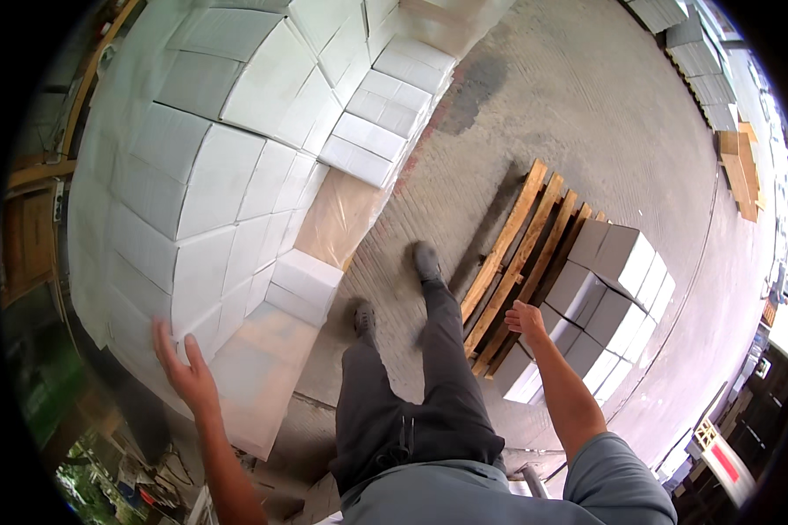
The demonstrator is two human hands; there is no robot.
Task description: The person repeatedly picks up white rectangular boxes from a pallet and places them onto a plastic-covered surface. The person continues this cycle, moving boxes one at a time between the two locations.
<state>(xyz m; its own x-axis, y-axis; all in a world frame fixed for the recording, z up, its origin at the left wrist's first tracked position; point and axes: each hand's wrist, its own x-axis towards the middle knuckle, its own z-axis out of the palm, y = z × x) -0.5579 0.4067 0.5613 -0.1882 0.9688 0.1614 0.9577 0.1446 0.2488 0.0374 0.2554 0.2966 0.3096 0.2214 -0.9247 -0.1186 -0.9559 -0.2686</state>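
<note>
A tall stack of white cartons [223, 179] fills the left side. Beside its near corner is my left hand [188, 372], fingers spread and nothing in it; whether the fingertips touch a carton I cannot tell. Over the near end of a slatted wooden pallet [527, 241] hangs my right hand [525, 320], loosely open and holding nothing. White cartons [620, 259] stand on the pallet's right part, close to that hand. Along the tall stack's foot lie lower cartons [306, 282], with bare sheeted base [334, 214] showing between them.
My feet, in grey shoes [426, 261], are on the concrete floor [569, 114] between stack and pallet. More stacked cartons [693, 48] and brown boxes [738, 171] stand at the far right. Wooden framing [39, 175] runs behind the left stack.
</note>
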